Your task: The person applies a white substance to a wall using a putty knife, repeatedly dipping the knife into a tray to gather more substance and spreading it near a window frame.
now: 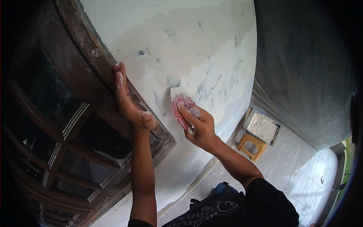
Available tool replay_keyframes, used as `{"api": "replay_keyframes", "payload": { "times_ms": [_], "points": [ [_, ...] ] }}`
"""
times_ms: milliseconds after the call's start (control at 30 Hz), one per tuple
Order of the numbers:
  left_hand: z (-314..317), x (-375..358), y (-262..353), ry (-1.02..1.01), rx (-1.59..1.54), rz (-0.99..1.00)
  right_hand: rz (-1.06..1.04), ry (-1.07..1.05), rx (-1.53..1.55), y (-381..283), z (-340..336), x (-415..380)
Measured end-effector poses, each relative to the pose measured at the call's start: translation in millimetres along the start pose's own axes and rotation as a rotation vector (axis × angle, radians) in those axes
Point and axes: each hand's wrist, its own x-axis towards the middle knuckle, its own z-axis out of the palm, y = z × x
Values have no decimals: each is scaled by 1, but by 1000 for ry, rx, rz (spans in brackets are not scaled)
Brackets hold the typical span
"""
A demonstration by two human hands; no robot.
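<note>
My right hand (200, 126) is closed around a putty scraper (177, 108), red with a pale blade and smeared with white filler. The scraper's blade lies at the wall (162, 45), which is pale with beige filler patches and dark scuff marks. My left hand (130, 102), dusted white at the fingertips, has its fingers stretched out and rests along the dark wooden window frame (94, 49), close to where it meets the wall. Nothing shows in the left hand.
A tray of whitish filler (262, 126) sits on a yellow plastic stool (251, 146) on the tiled floor (287, 166). Dark sheeting (302, 75) hangs at the right. Glass panes (53, 90) fill the wooden frame at the left.
</note>
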Motion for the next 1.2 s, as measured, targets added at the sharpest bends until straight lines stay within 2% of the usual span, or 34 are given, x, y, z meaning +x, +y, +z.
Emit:
{"api": "replay_keyframes", "payload": {
  "times_ms": [33, 67, 167, 233, 300, 400, 467, 533, 633, 733, 833, 867, 967, 1100, 1200],
  "points": [
    [0, 0, 1, -2, 0, -7, 0, 66, -37, 7, -4, 11],
    [1, 0, 3, 2, 6, -12, 75, 44, -63, 11, -14, 28],
    [3, 0, 3, 15, 7, -9, 69, 228, -120, 43, -14, 74],
    [3, 0, 2, 20, 3, -1, 154, 130, -88, 55, -6, 80],
    [2, 0, 2, 22, 2, -15, 103, 101, -146, 46, 3, 63],
    [1, -1, 2, 8, -27, -13, 51, 11, -70, 21, 8, 17],
    [0, 0, 2, 5, -19, -17, 17, -14, -32, 11, 5, 16],
    [1, -1, 3, 0, -15, -25, -43, 99, -6, 6, 0, 35],
    [1, 1, 3, 17, 13, -22, -78, 161, -107, 16, -8, 86],
    [1, 0, 4, 5, 15, -18, -87, 147, -140, 29, 3, 109],
    [0, -1, 4, 13, 9, -39, -56, 27, -181, 20, 8, 83],
    [0, -1, 3, 9, 10, -41, -119, 62, -184, 23, 14, 65],
    [-1, -2, 2, -1, 13, -35, -122, 13, -90, 4, 9, 32],
    [-1, 0, 2, -10, 16, -25, -48, 74, -58, 3, -10, 56],
    [1, 0, 1, 2, 10, -16, -77, 178, -68, 12, -2, 92]
  ]
}}
